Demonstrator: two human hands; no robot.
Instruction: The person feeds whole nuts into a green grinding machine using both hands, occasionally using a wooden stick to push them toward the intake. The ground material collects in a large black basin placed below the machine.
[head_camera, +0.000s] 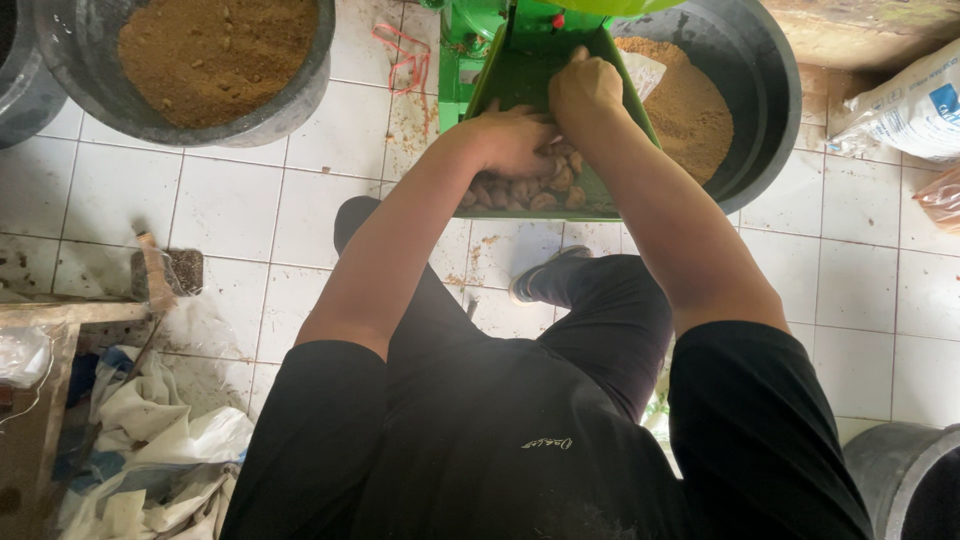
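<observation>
Brown lumps (525, 188) lay heaped at the near end of the green chute (520, 85), at the far middle of the scene, and both your hands were in among them. Your left hand (512, 140) rested palm down on the heap, fingers curled loosely into the lumps; your right hand (585, 88) sat farther up the chute, its fingers bent and bunched together, though whether they pinched anything could not be told. The two hands were near each other but not touching.

Under you was a floor of white tiles (230, 215), stained and dusted with brown crumbs close to the green machine (462, 70). A dark round tub (765, 95) stood behind the chute on the right, part filled with brown powder, and a second tub of the same powder (215, 50) stood at the far left. A red band (405, 58) lay on the tiles between them. Crumpled white sacks (150, 450) were piled at the near left beside a wooden edge (60, 312), and a white bag (915, 105) lay at the far right.

Your own black shirt and trousers hid most of the near floor. The machine's upper part was cut off by the frame, as was a grey tub (895, 470) at the near right corner. What the lumps were could not be made out.
</observation>
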